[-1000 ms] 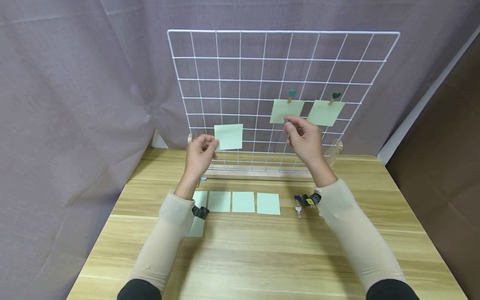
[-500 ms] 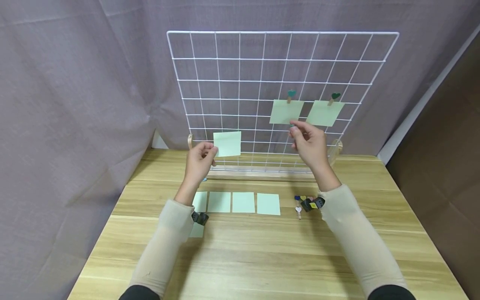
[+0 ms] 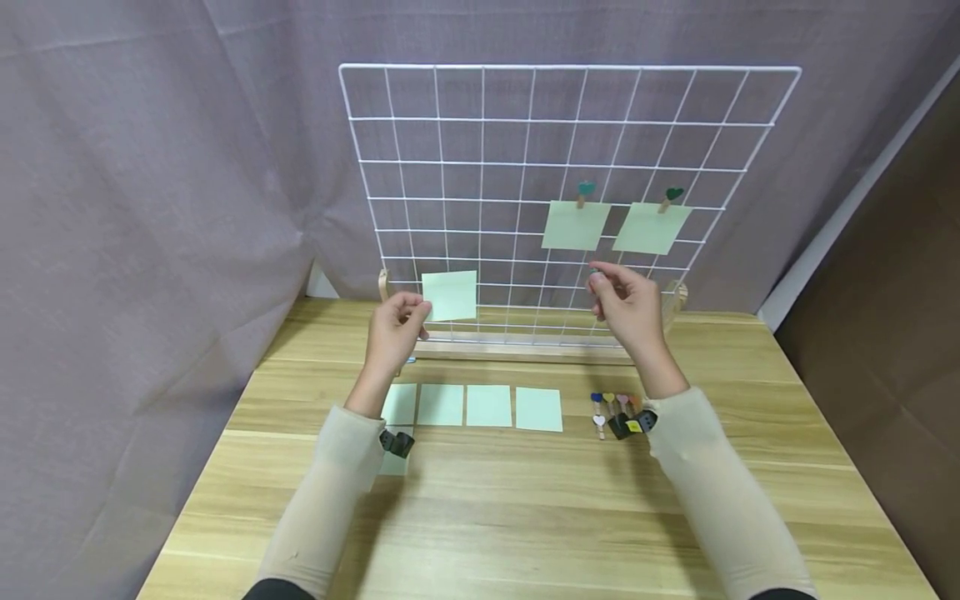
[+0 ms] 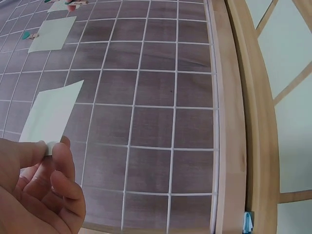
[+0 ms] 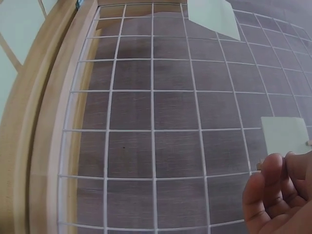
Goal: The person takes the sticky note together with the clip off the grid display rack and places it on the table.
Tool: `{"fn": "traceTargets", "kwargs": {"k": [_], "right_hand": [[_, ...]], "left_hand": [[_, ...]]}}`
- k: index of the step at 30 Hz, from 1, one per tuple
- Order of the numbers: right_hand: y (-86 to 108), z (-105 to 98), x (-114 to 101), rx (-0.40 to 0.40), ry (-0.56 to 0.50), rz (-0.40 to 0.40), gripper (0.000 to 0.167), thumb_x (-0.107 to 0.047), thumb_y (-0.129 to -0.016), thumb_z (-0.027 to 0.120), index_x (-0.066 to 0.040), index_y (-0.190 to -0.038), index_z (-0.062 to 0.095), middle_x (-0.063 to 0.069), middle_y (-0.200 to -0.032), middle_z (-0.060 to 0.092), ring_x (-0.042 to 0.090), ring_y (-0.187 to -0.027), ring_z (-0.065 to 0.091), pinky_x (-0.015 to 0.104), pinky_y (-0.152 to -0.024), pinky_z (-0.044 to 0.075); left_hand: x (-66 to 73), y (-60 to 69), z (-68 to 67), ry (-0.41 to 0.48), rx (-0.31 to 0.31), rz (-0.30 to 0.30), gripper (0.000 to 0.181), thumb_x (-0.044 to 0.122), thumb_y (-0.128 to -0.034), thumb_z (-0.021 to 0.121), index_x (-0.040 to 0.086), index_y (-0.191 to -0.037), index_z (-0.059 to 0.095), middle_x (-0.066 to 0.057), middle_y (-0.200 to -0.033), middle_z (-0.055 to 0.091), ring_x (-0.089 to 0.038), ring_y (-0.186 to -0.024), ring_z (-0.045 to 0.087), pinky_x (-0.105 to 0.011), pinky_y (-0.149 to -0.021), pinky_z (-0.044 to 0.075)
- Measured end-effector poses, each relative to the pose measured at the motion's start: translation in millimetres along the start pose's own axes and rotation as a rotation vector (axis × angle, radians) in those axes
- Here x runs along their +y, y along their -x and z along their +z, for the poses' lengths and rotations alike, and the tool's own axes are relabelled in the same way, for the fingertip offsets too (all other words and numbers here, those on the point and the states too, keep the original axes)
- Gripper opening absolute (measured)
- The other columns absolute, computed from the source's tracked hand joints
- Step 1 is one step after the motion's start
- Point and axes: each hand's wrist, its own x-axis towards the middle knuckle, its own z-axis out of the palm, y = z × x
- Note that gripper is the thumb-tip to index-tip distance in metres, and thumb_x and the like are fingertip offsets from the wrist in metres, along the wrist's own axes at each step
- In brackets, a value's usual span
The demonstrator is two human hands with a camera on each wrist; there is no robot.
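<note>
While left hand [image 3: 392,327] pinches note [image 3: 450,294] | right hand [image 3: 630,310], raised, pinches clip [image 5: 259,166]

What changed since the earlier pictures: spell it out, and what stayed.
The left hand has come down and slightly left, its pinched green note with it. The right hand has moved down and right, still pinching a small object. Nothing was taken or released. The two clipped notes and the row of notes below stayed put.

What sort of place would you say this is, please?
Probably a makeshift indoor tabletop workspace: a wood-grain table, a greyish cloth hung behind it, and a white wire grid with green paper notes clipped to it.
</note>
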Motion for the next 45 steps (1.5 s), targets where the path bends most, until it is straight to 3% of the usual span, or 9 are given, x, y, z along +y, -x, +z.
{"fn": "traceTargets", "kwargs": {"k": [8,13,17,20,25,29,34,41,45], "right_hand": [[9.4,-2,11,0.017,-0.010,0.002,0.027,-0.007,-0.106,0.062,0.008,-0.127,0.070,0.007,-0.088,0.069,0.008,-0.057,0.058,0.016,-0.054,0.052],[12.8,-3,16,0.018,0.019,0.005,0.027,-0.007,-0.106,0.062,0.008,-0.127,0.070,0.009,-0.089,0.071,0.010,-0.055,0.056,0.018,-0.052,0.050],[14.9,-4,20,0.021,0.028,0.009,0.027,-0.006,-0.106,0.061,0.008,-0.128,0.069,0.017,-0.093,0.070,0.008,-0.055,0.057,0.018,-0.051,0.051],[16.5,-4,23,0.033,0.022,0.018,0.026,-0.006,-0.105,0.063,0.008,-0.127,0.069,0.011,-0.090,0.070,0.007,-0.054,0.056,0.018,-0.050,0.049],[20.7,-6,28,0.051,0.042,0.027,0.026,-0.006,-0.105,0.063,0.009,-0.126,0.069,-0.010,-0.082,0.066,0.005,-0.050,0.052,0.015,-0.048,0.045],[27.5,-7,20,0.065,0.079,0.028,0.025,-0.004,-0.105,0.062,0.010,-0.125,0.069,-0.012,-0.084,0.063,0.002,-0.053,0.049,0.013,-0.048,0.042],[38.9,-6,-2,0.086,0.120,0.011,0.023,0.003,-0.103,0.061,0.015,-0.121,0.068,0.000,-0.094,0.061,0.001,-0.068,0.052,0.012,-0.056,0.041],[47.1,-10,-4,0.045,0.064,0.051,0.024,0.004,-0.104,0.059,0.017,-0.122,0.066,-0.001,-0.092,0.063,0.003,-0.055,0.051,0.015,-0.046,0.043],[50.5,-13,-1,0.035,0.059,0.055,0.024,0.005,-0.103,0.058,0.019,-0.122,0.066,-0.007,-0.080,0.061,0.002,-0.052,0.050,0.015,-0.046,0.042]], "left_hand": [[-2.3,2.0,0.7,0.002,-0.008,0.000,0.015,0.006,-0.1033,0.066,-0.008,-0.108,0.069,-0.030,-0.094,0.071,-0.010,-0.058,0.060,-0.024,-0.061,0.055],[-4.6,4.6,1.5,-0.014,-0.017,-0.006,0.014,0.008,-0.1037,0.066,-0.006,-0.107,0.070,-0.021,-0.090,0.073,-0.010,-0.058,0.061,-0.022,-0.054,0.050],[-7.5,7.7,1.0,-0.019,-0.022,-0.010,0.015,0.008,-0.1038,0.066,-0.005,-0.107,0.070,-0.021,-0.089,0.073,-0.010,-0.059,0.060,-0.020,-0.050,0.045],[-10.2,9.7,0.9,-0.019,-0.028,-0.008,0.015,0.007,-0.1036,0.066,-0.007,-0.108,0.070,-0.026,-0.090,0.072,-0.010,-0.058,0.060,-0.019,-0.053,0.047],[-14.1,12.8,0.7,-0.019,-0.027,-0.028,0.014,0.006,-0.1033,0.066,-0.007,-0.107,0.070,-0.031,-0.094,0.071,-0.011,-0.058,0.060,-0.019,-0.053,0.048],[-17.1,15.0,0.4,-0.030,-0.019,-0.048,0.015,0.008,-0.1030,0.067,-0.006,-0.107,0.071,-0.028,-0.095,0.073,-0.025,-0.062,0.064,-0.022,-0.056,0.052],[-20.3,19.2,-0.7,-0.037,-0.022,-0.055,0.015,0.009,-0.1031,0.067,-0.005,-0.107,0.072,-0.025,-0.095,0.074,-0.045,-0.074,0.066,-0.029,-0.064,0.059],[-23.7,26.0,-3.2,-0.031,-0.024,-0.052,0.014,0.009,-0.1027,0.068,-0.005,-0.105,0.072,-0.020,-0.086,0.073,-0.015,-0.060,0.062,-0.023,-0.060,0.051],[-28.0,31.4,-4.1,-0.018,-0.035,-0.061,0.014,0.008,-0.1032,0.067,-0.005,-0.106,0.072,-0.016,-0.084,0.072,-0.014,-0.060,0.062,-0.024,-0.057,0.050]]}}
